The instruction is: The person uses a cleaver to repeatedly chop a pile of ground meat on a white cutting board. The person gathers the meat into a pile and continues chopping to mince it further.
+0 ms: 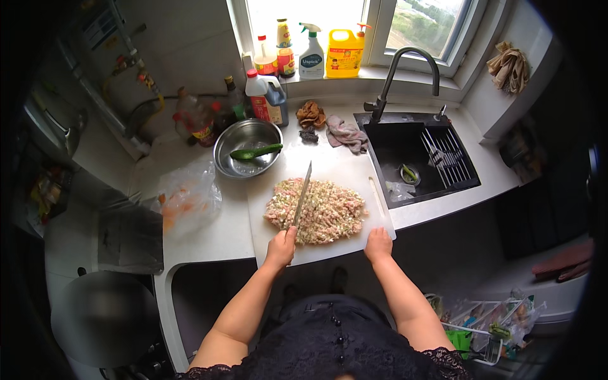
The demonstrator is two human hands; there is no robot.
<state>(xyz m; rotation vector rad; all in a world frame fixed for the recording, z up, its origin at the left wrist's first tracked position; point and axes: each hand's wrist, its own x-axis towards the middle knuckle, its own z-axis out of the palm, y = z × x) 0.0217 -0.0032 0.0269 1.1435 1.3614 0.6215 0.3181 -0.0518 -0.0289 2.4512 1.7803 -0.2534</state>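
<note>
My left hand (280,247) is closed round the handle of a kitchen knife (304,195), its blade pointing away from me across a heap of minced meat (330,215). Pale and green chopped bits are mixed into the mince. The heap lies spread over a white cutting board (266,231) with a slot handle at its right side. At the board's near right corner, my right hand (379,243) grips the edge with curled fingers. Behind the board, a steel bowl (221,155) holds a long green vegetable (256,152), perhaps a cucumber.
A black sink (392,142) with a tall tap (437,76) lies to the right. Cloths (346,134) rest behind the board. Plastic bags (190,193) cover the counter at left. Bottles (266,101) stand at the back, and a spray bottle (311,57) stands on the windowsill.
</note>
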